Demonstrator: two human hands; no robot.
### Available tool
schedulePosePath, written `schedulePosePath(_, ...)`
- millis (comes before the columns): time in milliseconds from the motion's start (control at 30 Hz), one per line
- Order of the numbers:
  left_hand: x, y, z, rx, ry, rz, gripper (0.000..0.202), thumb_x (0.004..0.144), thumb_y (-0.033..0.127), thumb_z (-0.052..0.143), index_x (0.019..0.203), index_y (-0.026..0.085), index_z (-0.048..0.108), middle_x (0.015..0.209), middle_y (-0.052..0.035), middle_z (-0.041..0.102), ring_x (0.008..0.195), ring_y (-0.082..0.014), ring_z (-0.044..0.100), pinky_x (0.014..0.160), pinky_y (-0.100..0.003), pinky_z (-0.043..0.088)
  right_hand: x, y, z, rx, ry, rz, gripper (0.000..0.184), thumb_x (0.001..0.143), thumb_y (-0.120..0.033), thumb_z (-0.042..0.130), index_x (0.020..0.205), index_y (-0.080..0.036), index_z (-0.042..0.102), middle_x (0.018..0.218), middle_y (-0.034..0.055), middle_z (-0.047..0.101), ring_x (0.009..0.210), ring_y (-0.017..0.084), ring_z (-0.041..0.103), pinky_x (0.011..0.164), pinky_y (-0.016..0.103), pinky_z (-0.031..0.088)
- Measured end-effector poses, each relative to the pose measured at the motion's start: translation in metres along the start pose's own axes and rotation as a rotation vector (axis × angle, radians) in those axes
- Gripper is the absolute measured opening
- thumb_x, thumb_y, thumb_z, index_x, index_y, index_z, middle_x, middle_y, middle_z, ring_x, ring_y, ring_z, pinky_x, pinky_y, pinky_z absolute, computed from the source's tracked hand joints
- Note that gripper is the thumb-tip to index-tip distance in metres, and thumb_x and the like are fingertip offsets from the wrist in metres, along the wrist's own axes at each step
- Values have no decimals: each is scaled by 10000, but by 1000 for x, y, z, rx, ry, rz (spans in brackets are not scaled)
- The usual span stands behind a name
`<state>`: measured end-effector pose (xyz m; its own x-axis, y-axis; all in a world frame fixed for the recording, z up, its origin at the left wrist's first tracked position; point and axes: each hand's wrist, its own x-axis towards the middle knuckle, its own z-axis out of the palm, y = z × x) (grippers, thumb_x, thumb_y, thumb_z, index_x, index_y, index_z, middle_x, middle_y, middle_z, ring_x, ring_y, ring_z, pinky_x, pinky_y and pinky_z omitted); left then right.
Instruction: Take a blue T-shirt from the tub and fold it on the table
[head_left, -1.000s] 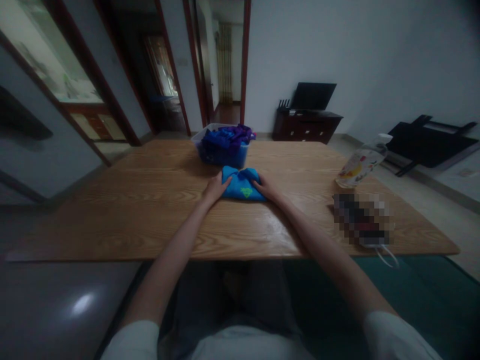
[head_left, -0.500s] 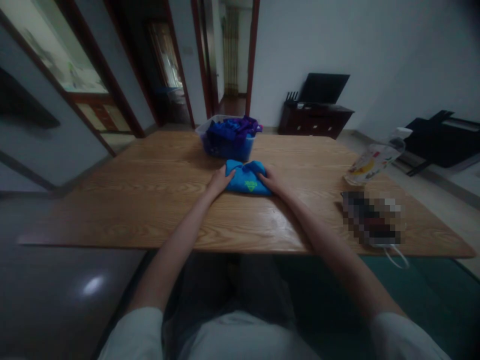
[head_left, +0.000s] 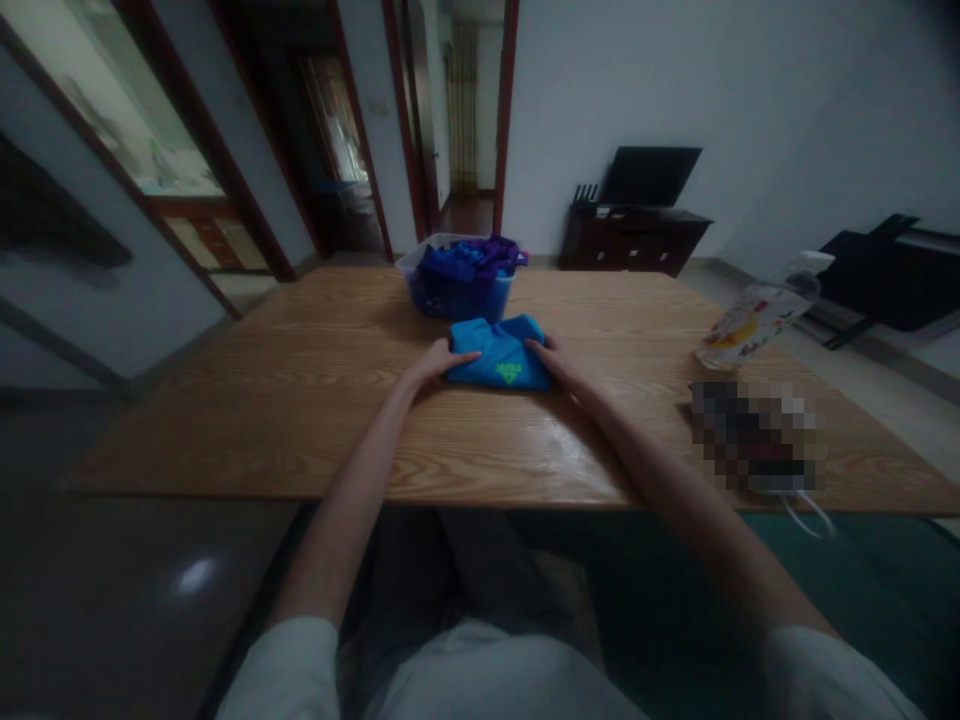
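A folded bright blue cloth (head_left: pixel 500 353) with a small green mark lies on the wooden table (head_left: pixel 300 400), just in front of a clear plastic tub (head_left: pixel 420 265) heaped with blue and purple cloths (head_left: pixel 465 265). My left hand (head_left: pixel 439 360) rests against the cloth's left edge, fingers laid over it. At the cloth's right edge, my right hand (head_left: pixel 551 358) touches it with the fingertips. Both arms stretch forward over the table.
A tilted plastic bottle (head_left: pixel 757 315) with a printed label lies at the table's right side, with a blurred object (head_left: pixel 757 435) in front of it. A dark cabinet (head_left: pixel 634 240) with a screen stands by the far wall. Doorways open at the back left.
The blue cloth has flattened into a neater fold, and my hands have shifted along its two sides. The camera has tilted a little.
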<state>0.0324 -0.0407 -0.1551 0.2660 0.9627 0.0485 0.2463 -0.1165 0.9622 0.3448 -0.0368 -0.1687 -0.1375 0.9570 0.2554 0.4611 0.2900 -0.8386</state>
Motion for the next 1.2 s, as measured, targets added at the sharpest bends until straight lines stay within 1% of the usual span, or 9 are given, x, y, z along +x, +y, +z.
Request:
schedulePosePath(167, -9, -8, 9, 74, 50, 103, 613, 864, 511, 902, 1340, 144, 779, 1397, -163, 802, 1263, -352, 781, 1116, -493, 635, -27, -25, -15, 95, -135, 41, 609, 944, -624, 808, 1425, -255, 757, 1460, 108, 769, 1389, 423, 674, 1239, 653, 522)
schedulePosePath(400, -33, 0, 6, 97, 20, 110, 659, 821, 489, 942, 1364, 165, 756, 1419, -157, 791, 1300, -353, 763, 1134, -488, 632, -44, -37, -21, 52, -358, 13, 613, 893, -626, 866, 1348, -226, 774, 1398, 128, 787, 1258, 392, 735, 1174, 619, 590)
schedulePosePath(633, -51, 2, 2, 203, -37, 133, 727, 819, 543, 937, 1427, 207, 725, 1470, -157, 762, 1326, -350, 742, 1172, -525, 603, -49, -29, -10, 44, -261, -78, 494, 958, -683, 753, 1170, -240, 808, 1268, 124, 823, 1191, 379, 752, 1145, 617, 596)
schedulePosePath(733, -51, 4, 8, 325, 101, 252, 737, 834, 489, 923, 1476, 210, 690, 1529, -167, 718, 1380, -354, 707, 1233, -562, 547, -48, -28, -7, 140, -146, -34, 552, 962, -662, 733, 1314, -239, 771, 1366, 123, 799, 1255, 381, 737, 1156, 620, 587)
schedulePosePath(800, -53, 7, 11, 408, 175, 327, 580, 869, 385, 870, 1405, 213, 732, 1547, -159, 703, 1427, -350, 674, 1272, -554, 511, -51, -29, -10, 176, -109, -41, 552, 943, -612, 754, 1362, -252, 750, 1424, 108, 780, 1304, 379, 719, 1177, 616, 571)
schedulePosePath(900, -67, 10, 11, 466, 48, 391, 327, 901, 288, 766, 1224, 256, 805, 1489, -112, 746, 1446, -334, 663, 1305, -551, 481, -64, -35, -22, 129, -250, -148, 358, 937, -509, 752, 1197, -267, 801, 1422, 82, 786, 1325, 377, 711, 1206, 617, 534)
schedulePosePath(1000, -88, 8, 7, 474, -134, 404, 340, 914, 289, 723, 1241, 304, 814, 1460, -67, 773, 1466, -330, 655, 1334, -565, 444, -83, -45, -35, 51, -497, -357, 158, 935, -391, 728, 977, -261, 808, 1496, 74, 751, 1472, 388, 621, 1284, 626, 433)
schedulePosePath(1100, -104, 8, 0, 456, -165, 391, 569, 875, 353, 799, 1440, 311, 753, 1572, -83, 705, 1504, -349, 627, 1343, -557, 432, -97, -52, -40, 25, -530, -406, 240, 909, -313, 730, 1131, -261, 806, 1564, 91, 701, 1549, 376, 552, 1313, 608, 392)
schedulePosePath(1200, -107, 14, -9, 429, -207, 350, 580, 841, 396, 830, 1414, 320, 784, 1603, -71, 684, 1576, -354, 558, 1372, -566, 382, -99, -55, -38, 20, -502, -345, 457, 895, -278, 724, 1351, -274, 751, 1572, 87, 689, 1497, 355, 600, 1293, 585, 428)
